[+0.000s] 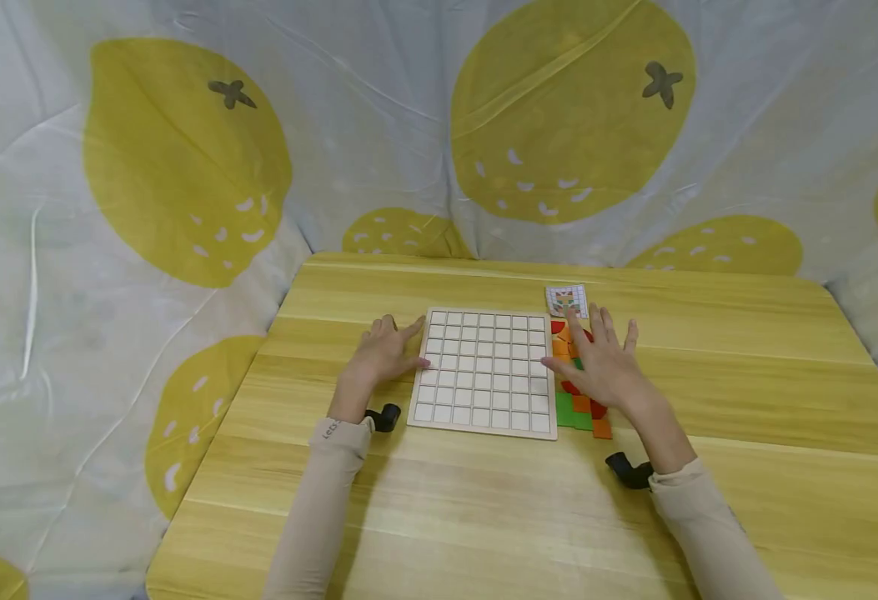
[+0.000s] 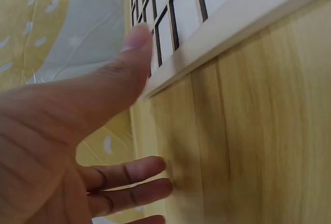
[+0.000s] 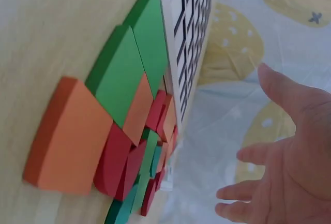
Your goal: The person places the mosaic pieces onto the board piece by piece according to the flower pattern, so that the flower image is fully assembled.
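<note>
A square white grid board with a pale wooden frame lies flat on the table. At its left edge is my left hand, thumb over the frame and index fingertip by the upper corner. In the left wrist view, that thumb overlaps the board's rim and the other fingers are apart from it. My right hand is spread above the coloured blocks, its thumb reaching the board's right edge. These blocks, green, orange and red, lie packed along that edge, partly hidden under the hand in the head view.
A small card with a coloured grid pattern lies beyond the blocks. The wooden table extends around the board, with a lemon-print cloth hanging behind it. Black wrist devices sit at both cuffs.
</note>
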Action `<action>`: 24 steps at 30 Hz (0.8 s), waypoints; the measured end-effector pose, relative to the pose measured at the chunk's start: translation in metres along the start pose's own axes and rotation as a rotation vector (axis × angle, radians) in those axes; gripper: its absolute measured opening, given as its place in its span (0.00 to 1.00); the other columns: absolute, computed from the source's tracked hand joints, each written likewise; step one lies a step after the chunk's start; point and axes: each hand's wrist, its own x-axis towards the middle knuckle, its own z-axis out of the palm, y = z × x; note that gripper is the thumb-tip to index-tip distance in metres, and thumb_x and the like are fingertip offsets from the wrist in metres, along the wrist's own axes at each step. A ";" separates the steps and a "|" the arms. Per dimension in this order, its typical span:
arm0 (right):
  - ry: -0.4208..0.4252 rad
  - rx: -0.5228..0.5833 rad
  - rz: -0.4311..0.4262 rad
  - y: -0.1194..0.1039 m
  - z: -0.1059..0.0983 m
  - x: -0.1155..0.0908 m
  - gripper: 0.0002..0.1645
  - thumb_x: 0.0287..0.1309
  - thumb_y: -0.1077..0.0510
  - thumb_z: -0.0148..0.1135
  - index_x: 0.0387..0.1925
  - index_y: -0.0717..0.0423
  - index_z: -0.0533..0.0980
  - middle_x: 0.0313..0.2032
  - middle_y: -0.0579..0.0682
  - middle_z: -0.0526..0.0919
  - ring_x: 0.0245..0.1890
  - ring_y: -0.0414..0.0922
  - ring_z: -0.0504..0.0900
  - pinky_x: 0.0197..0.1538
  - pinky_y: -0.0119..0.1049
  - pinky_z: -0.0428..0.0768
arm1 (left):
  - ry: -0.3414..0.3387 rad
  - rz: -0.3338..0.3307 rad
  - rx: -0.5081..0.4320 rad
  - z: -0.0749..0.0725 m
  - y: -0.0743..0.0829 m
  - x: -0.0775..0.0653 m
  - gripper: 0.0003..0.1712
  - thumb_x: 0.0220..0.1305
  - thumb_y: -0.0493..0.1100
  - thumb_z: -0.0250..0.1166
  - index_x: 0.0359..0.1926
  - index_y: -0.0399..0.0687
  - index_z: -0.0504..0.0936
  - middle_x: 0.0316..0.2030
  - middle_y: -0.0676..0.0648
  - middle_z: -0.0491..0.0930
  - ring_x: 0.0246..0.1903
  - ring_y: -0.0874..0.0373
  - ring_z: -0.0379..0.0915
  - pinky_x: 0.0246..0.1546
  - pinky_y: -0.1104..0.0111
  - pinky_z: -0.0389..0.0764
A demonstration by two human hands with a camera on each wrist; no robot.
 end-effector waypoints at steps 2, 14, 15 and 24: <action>-0.013 0.006 0.008 0.003 -0.003 0.000 0.58 0.73 0.28 0.49 0.84 0.56 0.38 0.81 0.71 0.31 0.81 0.71 0.33 0.72 0.77 0.21 | -0.030 -0.011 0.009 0.000 -0.002 -0.001 0.50 0.67 0.61 0.68 0.82 0.58 0.55 0.61 0.28 0.68 0.53 0.40 0.65 0.58 0.48 0.73; -0.108 0.098 0.017 0.037 -0.019 0.001 0.54 0.75 0.34 0.50 0.83 0.61 0.42 0.79 0.77 0.39 0.79 0.76 0.37 0.70 0.81 0.26 | -0.169 -0.049 -0.045 -0.002 -0.003 -0.003 0.52 0.70 0.60 0.65 0.84 0.63 0.46 0.76 0.21 0.53 0.74 0.26 0.58 0.67 0.40 0.73; -0.116 0.104 0.009 0.039 -0.018 0.001 0.52 0.76 0.35 0.51 0.82 0.61 0.44 0.78 0.78 0.42 0.79 0.76 0.39 0.71 0.81 0.28 | -0.169 -0.049 -0.045 -0.002 -0.003 -0.003 0.52 0.69 0.60 0.66 0.84 0.63 0.46 0.76 0.21 0.54 0.73 0.26 0.60 0.66 0.40 0.74; -0.080 0.230 -0.055 0.059 -0.011 0.016 0.37 0.76 0.54 0.57 0.77 0.66 0.59 0.71 0.78 0.62 0.68 0.74 0.66 0.67 0.72 0.69 | -0.068 -0.051 0.048 0.001 0.002 -0.002 0.51 0.63 0.61 0.71 0.81 0.63 0.57 0.69 0.26 0.63 0.62 0.35 0.67 0.60 0.45 0.77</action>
